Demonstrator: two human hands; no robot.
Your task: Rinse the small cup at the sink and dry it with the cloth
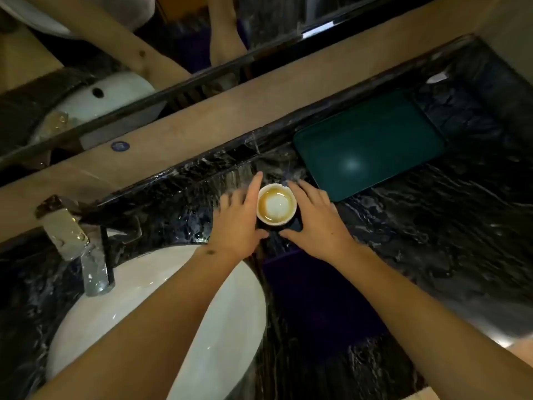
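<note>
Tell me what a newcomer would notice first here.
The small white cup with a brown ring inside, standing on the dark marble counter between the left hand and right hand. Then the white sink at lower left and the green tray at upper right.

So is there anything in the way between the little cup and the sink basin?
Nothing visible. The small white stained cup stands on the dark marble counter between both hands; the white oval basin lies to its lower left across bare counter.

Both forearms bare, no sleeves; small dark mark near left hand (239,217) wrist.
</note>
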